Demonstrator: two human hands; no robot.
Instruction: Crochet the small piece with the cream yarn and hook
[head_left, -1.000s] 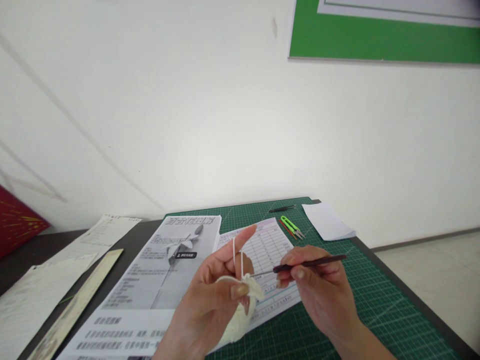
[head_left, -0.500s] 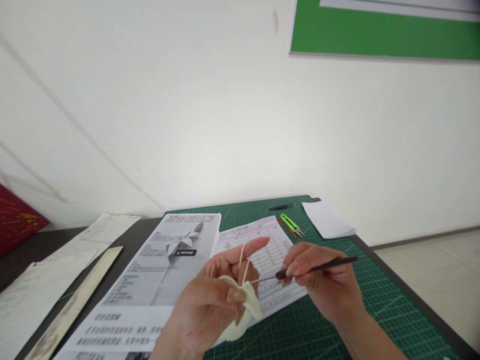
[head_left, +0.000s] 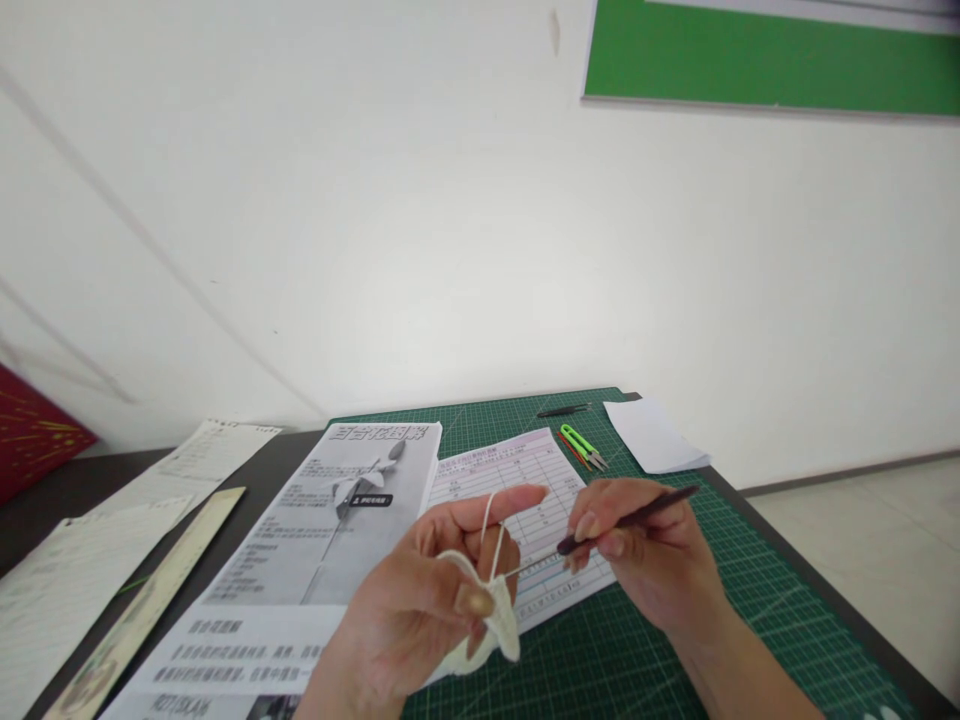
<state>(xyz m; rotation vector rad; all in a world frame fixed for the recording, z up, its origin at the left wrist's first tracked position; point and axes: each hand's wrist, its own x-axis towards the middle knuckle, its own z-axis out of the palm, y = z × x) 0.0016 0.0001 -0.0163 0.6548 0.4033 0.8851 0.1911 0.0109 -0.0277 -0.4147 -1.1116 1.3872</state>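
Note:
My left hand [head_left: 420, 600] pinches a small cream crocheted piece [head_left: 504, 622] between thumb and fingers. A strand of cream yarn [head_left: 489, 525] loops over its outstretched index finger and runs down to the piece. My right hand [head_left: 649, 550] grips a crochet hook [head_left: 652, 508] by its dark handle. The hook's thin metal shaft points left and meets the top edge of the piece; its tip is too small to make out.
A green cutting mat [head_left: 645, 650] bears a printed form [head_left: 536, 465], green snips [head_left: 581, 445], dark tweezers [head_left: 562, 411] and white paper [head_left: 656, 436]. Left lie a flower instruction sheet [head_left: 247, 560], a pale ruler-like strip [head_left: 150, 600] and handwritten pages [head_left: 67, 570]. A wall stands behind.
The hook's handle has tilted more steeply, its rear end shifting left and up. My right hand has moved slightly left. The crocheted piece has turned a little in my left fingers.

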